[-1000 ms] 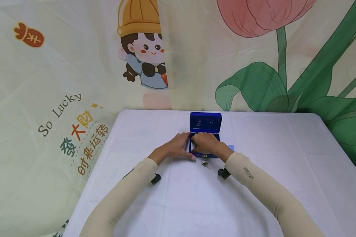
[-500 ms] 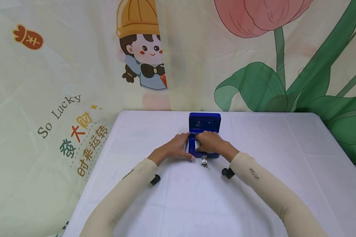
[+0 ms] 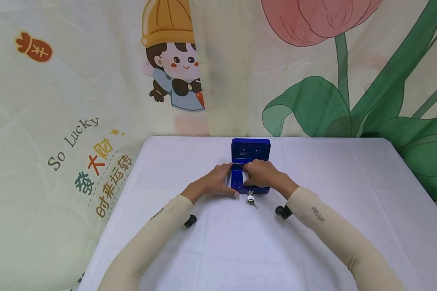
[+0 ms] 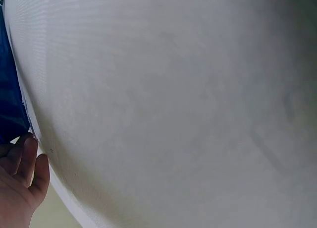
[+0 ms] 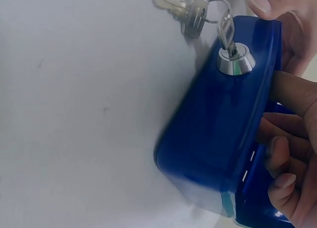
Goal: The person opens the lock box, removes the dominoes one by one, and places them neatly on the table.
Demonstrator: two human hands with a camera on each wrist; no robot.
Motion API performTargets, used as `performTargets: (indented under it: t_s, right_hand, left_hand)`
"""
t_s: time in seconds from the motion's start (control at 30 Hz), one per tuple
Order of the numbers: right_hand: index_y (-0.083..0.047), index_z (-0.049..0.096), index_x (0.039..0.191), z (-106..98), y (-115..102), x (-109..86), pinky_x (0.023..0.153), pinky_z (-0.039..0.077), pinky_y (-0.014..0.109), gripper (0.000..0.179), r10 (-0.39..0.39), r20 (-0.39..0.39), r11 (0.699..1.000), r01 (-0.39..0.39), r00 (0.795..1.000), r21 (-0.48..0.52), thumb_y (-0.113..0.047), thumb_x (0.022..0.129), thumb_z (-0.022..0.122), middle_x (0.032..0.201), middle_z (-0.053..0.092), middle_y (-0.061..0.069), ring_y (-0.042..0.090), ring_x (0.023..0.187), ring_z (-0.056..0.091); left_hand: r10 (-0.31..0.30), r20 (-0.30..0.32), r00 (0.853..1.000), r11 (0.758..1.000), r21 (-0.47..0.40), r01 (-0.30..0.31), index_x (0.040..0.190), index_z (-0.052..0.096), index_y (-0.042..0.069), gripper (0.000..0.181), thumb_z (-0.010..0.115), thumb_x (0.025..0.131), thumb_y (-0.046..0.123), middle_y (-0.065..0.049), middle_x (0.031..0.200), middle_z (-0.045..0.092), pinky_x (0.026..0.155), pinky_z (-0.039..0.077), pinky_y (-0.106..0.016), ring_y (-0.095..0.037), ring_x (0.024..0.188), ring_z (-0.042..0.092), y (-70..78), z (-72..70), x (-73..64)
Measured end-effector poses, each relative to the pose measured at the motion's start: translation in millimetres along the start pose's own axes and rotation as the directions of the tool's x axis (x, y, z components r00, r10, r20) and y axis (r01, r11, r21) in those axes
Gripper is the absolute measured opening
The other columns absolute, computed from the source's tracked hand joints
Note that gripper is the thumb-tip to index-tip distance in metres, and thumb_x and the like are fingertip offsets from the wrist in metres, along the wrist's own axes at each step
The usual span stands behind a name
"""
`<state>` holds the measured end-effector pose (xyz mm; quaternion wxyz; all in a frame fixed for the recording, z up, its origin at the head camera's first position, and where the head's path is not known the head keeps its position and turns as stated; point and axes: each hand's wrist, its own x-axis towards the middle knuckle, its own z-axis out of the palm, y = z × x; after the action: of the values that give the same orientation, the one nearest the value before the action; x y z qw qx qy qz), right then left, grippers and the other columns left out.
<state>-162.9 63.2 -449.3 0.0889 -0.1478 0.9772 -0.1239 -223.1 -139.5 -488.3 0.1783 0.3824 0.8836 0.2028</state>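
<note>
A blue cash box (image 3: 257, 190) stands on the white table with its lid (image 3: 251, 150) raised. My left hand (image 3: 216, 179) holds its left side, thumb at the front corner and fingers toward the back. In the left wrist view, the fingertips (image 4: 42, 168) are beside the blue wall. My right hand (image 3: 261, 173) reaches into the box with bent fingers, and a small pale object (image 3: 245, 176) shows between thumb and fingers; most of it is hidden. A key (image 5: 227, 33) sits in the front lock (image 5: 236, 61), with a second key (image 5: 171, 5) hanging from its ring.
A pale blue-green piece (image 5: 227, 204) shows at the box's side in the right wrist view. Black wrist cameras (image 3: 283, 212) hang under both sleeves. The white tabletop (image 3: 233, 246) ends at a printed cloth backdrop (image 3: 236, 101) behind the box.
My right hand has slid rightward inside the box with the pale object, uncovering more of the blue interior at left. My left hand stays at the box's left side.
</note>
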Motion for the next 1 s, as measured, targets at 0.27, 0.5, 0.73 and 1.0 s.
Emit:
performTargets:
  t_s: [0.27,0.5,0.73,1.0]
  right_hand:
    - [-0.007,0.072,0.116,-3.7,5.7,-5.9,0.072,0.058,0.033,0.042,0.018,0.006,1.0,-0.018,1.0,-0.011,-0.035,0.085,0.081,0.075,0.068,-0.003,0.014,0.07,0.062]
    - [-0.007,0.073,0.112,-7.4,6.8,-12.1,0.07,0.058,0.032,0.039,0.016,0.007,1.0,-0.016,1.0,0.006,-0.033,0.085,0.082,0.074,0.069,-0.003,0.013,0.069,0.062]
    - [-0.007,0.071,0.121,-9.9,6.5,-18.0,0.07,0.058,0.031,0.046,0.038,0.011,0.999,-0.038,0.999,0.033,-0.033,0.085,0.082,0.075,0.069,-0.003,0.013,0.069,0.063]
    - [-0.006,0.07,0.121,-15.1,14.3,-28.6,0.066,0.052,0.03,0.048,0.084,0.013,0.996,-0.084,0.996,0.036,-0.032,0.084,0.083,0.073,0.066,-0.003,0.015,0.071,0.061]
  left_hand:
    - [0.01,-0.006,1.0,1.0,-0.01,-0.01,0.159,0.023,0.013,0.118,0.086,0.07,0.058,-0.012,0.149,0.047,0.119,0.032,-0.048,-0.029,0.137,0.042,1.0,-1.8,-1.1]
    - [0.005,-0.007,1.0,1.0,-0.014,-0.005,0.16,0.023,0.014,0.118,0.086,0.07,0.058,-0.011,0.15,0.047,0.119,0.031,-0.048,-0.028,0.137,0.042,-0.2,-0.6,-0.2]
    - [-0.004,-0.006,1.0,1.0,-0.014,0.004,0.16,0.023,0.015,0.118,0.086,0.07,0.058,-0.011,0.153,0.044,0.12,0.03,-0.048,-0.029,0.137,0.04,-0.6,0.3,-0.6]
    - [0.002,-0.01,1.0,1.0,-0.02,-0.002,0.159,0.024,0.014,0.118,0.087,0.069,0.058,-0.011,0.151,0.045,0.119,0.031,-0.047,-0.029,0.136,0.041,-1.2,0.8,0.7]
